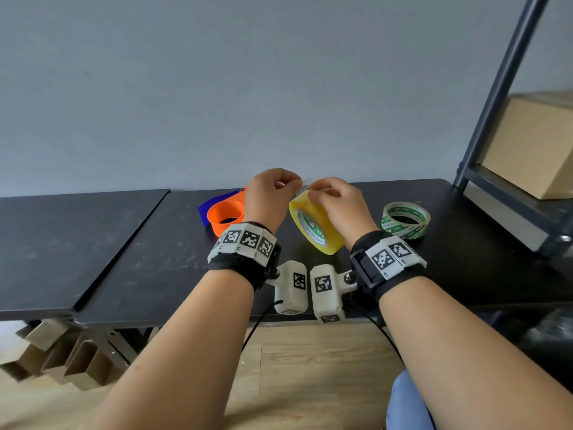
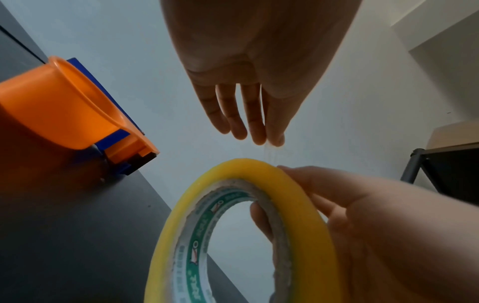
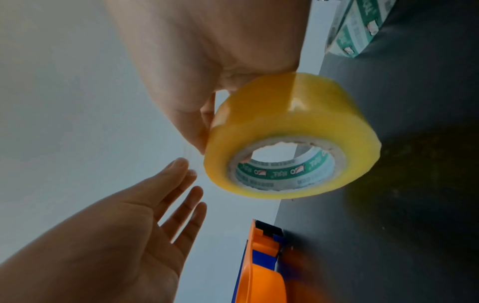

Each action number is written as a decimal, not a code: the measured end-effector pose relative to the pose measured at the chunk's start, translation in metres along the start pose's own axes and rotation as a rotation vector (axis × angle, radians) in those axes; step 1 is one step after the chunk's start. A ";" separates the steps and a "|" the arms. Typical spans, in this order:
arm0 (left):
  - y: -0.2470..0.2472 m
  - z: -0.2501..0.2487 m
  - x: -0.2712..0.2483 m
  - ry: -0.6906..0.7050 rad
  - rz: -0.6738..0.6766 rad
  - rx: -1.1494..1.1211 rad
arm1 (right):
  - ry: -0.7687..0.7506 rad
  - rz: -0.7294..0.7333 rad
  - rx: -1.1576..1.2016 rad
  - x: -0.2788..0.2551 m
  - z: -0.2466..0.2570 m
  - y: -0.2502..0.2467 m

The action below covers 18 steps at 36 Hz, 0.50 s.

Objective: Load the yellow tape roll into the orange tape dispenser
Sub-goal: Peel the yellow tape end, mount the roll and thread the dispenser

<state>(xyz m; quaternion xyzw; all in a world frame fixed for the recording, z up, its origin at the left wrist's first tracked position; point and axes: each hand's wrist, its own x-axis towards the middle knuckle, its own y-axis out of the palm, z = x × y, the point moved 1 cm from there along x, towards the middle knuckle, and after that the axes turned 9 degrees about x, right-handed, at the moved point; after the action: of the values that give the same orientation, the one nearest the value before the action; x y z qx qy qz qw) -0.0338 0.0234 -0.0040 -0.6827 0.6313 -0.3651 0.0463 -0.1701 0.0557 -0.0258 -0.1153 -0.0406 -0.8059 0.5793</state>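
Note:
The yellow tape roll (image 1: 316,226) is held tilted above the black table (image 1: 161,262). My right hand (image 1: 321,191) grips it, thumb on the outer rim and fingers inside the core (image 2: 261,221). My left hand (image 1: 294,183) pinches the roll's free end between thumb and forefinger, and a short clear strip (image 2: 270,152) runs from those fingertips to the roll's top. The orange tape dispenser (image 1: 224,216), with blue parts and a toothed cutter (image 3: 264,223), lies on the table just behind my left wrist. Its drum is empty.
A second tape roll (image 1: 405,220), clear with a green printed core, lies flat to the right of my right hand. A dark metal shelf rack (image 1: 502,88) with a cardboard box (image 1: 533,150) stands at the far right. Another black tabletop (image 1: 62,243) adjoins on the left.

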 end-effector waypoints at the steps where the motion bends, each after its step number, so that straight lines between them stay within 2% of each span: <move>1: -0.001 0.000 0.000 0.002 0.000 0.000 | -0.005 -0.002 0.004 0.000 0.000 0.001; 6: -0.006 0.002 0.000 -0.009 -0.002 -0.009 | -0.027 -0.033 0.028 0.000 0.000 0.005; 10: -0.012 0.010 0.004 -0.084 0.001 -0.003 | -0.074 -0.067 -0.002 0.002 -0.001 0.007; 14: -0.022 0.032 0.007 -0.156 0.026 0.235 | -0.090 -0.095 -0.017 0.005 0.000 0.010; 18: -0.033 0.052 0.006 -0.254 0.149 0.482 | -0.102 -0.102 -0.013 0.008 0.002 0.016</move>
<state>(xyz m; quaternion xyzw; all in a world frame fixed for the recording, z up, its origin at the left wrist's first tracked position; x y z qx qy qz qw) 0.0221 0.0042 -0.0222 -0.6438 0.5638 -0.4121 0.3128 -0.1566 0.0435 -0.0227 -0.1575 -0.0708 -0.8278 0.5338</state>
